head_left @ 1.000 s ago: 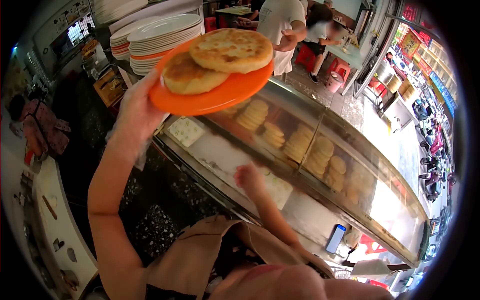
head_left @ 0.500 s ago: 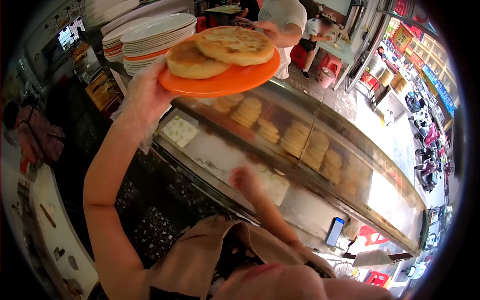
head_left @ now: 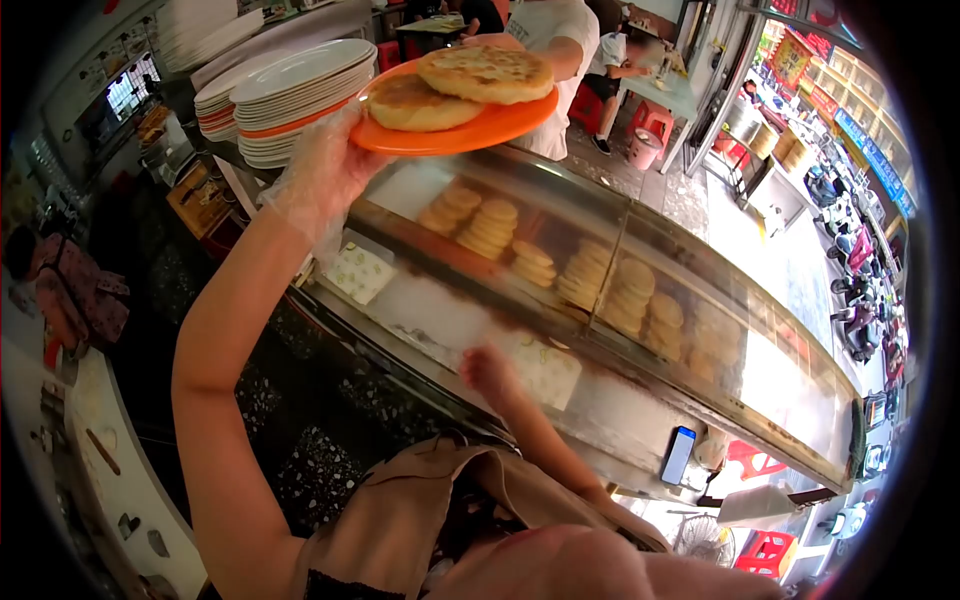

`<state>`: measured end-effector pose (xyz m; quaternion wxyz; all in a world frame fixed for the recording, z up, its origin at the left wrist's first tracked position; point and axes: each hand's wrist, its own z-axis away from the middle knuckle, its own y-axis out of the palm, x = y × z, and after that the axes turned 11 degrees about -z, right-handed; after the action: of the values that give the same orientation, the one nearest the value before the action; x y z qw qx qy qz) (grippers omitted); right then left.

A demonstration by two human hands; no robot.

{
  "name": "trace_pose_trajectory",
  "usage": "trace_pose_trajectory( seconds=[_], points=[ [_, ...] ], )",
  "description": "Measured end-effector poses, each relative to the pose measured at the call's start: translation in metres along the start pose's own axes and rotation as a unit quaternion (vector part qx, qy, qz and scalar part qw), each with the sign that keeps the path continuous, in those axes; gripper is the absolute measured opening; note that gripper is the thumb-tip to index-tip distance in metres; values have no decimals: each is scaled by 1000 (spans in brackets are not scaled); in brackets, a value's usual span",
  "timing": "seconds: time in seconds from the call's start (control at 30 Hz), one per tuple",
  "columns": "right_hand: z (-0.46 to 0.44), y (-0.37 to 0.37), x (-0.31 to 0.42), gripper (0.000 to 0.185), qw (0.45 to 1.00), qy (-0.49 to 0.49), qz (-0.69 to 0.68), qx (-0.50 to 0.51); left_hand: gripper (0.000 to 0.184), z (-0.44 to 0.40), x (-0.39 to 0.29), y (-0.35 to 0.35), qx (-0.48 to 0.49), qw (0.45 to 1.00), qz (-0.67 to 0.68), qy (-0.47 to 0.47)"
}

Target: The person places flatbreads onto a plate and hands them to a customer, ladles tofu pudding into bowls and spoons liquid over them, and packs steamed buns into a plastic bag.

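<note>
My left hand [head_left: 335, 170], in a clear plastic glove, grips the near-left rim of an orange plate [head_left: 470, 140], holding it up above the glass display case. Two round browned flatbreads [head_left: 485, 75] lie on the plate, one overlapping the other. My right hand [head_left: 487, 372] is low over the counter ledge; its fingers look curled in, with nothing visible in them, though slightly blurred. Beside it lies a stack of patterned paper bags [head_left: 548, 372]. Behind the plate stands a person in a white shirt [head_left: 560, 30], one arm reaching toward its far side.
Stacks of pale round breads [head_left: 490, 230] fill the glass case [head_left: 680, 240]. Tall stacked plates [head_left: 300, 90] stand left of my raised hand. A phone [head_left: 678, 455] lies on the ledge at right. Another patterned bag stack [head_left: 358, 272] is below my left wrist.
My left hand has carried the plate with the flatbreads farther out and slightly up, toward the person in white, whose arm is now behind the plate. My right hand has barely moved.
</note>
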<state>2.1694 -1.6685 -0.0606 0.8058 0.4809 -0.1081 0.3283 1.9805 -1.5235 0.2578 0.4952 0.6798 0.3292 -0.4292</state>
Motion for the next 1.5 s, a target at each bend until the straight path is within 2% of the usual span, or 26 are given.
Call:
trace_pose_trajectory(
  seconds=[0.13, 0.2, 0.23, 0.3, 0.43, 0.5, 0.53, 0.63, 0.77, 0.83, 0.9, 0.93, 1.0, 1.03, 1.07, 1.1, 1.17, 1.2, 1.23, 1.3, 1.37, 1.43, 1.5],
  points=[
    [0, -10, 0, 47, 1000, 1, 6, -13, 29, -14, -1, 0, 3, 1000, -20, 0],
    [1, -11, 0, 46, 1000, -3, -15, -14, 32, -25, 0, -1, 90, 996, 3, 0],
    [2, -10, 0, 46, 1000, -3, -13, -14, 32, -31, 0, 2, 89, 996, 5, 1],
    [6, -8, -3, 45, 999, -26, -36, 5, 34, -43, 3, 14, 24, 999, -24, 12],
    [2, -16, -6, 44, 999, -13, -41, 14, 37, -74, 0, 36, 10, 1000, -11, -4],
    [9, -13, -1, 30, 998, -25, -55, -11, 39, -106, 3, 36, 49, 998, -39, -20],
    [7, -16, 1, 30, 998, -27, -56, -12, 42, -117, 5, 41, 19, 997, -66, -20],
    [4, -26, 8, 28, 998, -18, -51, -36, 42, -151, 12, 47, 17, 992, -116, -44],
    [13, -29, 16, 27, 997, -52, -51, -34, 44, -218, 27, 32, 35, 986, -146, -78],
    [13, -30, 20, 27, 996, -70, -54, -32, 42, -203, 26, 56, -5, 984, -161, -83],
    [8, -39, 24, 27, 992, -67, -104, 30, 43, -187, 21, 68, -50, 979, -198, -23],
    [-9, -57, 11, 27, 989, -93, -116, 22, 50, -184, 13, 68, -14, 966, -257, -32],
    [-41, -84, -3, 27, 989, -86, -113, 41, 52, -133, -13, 73, 66, 911, -397, 92],
    [-51, -87, -5, 26, 988, -81, -117, 57, 51, -119, -16, 54, 82, 866, -437, 230],
    [-47, -69, 1, 25, 994, -48, -76, 55, 44, -111, -24, 35, 243, 897, -222, 296],
    [-44, -46, 4, 25, 996, -30, -61, 58, 49, -40, -50, 35, 91, 726, -543, 413],
    [-41, 4, 2, 25, 998, -32, -39, 37, 41, 35, -51, -15, -13, 673, -558, 485],
    [-46, 38, 4, 26, 999, 26, 41, -23, 38, 77, -44, -48, -88, 614, -611, 492],
    [-62, 52, -6, 26, 997, 48, 62, -10, 35, 120, -36, -80, -164, 550, -657, 488],
    [-102, 81, -37, 26, 993, 90, 59, 53, 32, 168, -40, -150, -271, 275, -808, 444],
    [-137, 126, -75, 33, 982, 106, 131, 84, 28, 182, -55, -217, -283, 237, -807, 461],
    [-172, 167, -118, 33, 970, 141, 178, 89, 25, 201, -71, -299, -387, 270, -824, 314],
    [-211, 219, -164, 32, 951, 167, 236, 113, 28, 216, -74, -392, -543, 467, -645, 268]
  ],
)
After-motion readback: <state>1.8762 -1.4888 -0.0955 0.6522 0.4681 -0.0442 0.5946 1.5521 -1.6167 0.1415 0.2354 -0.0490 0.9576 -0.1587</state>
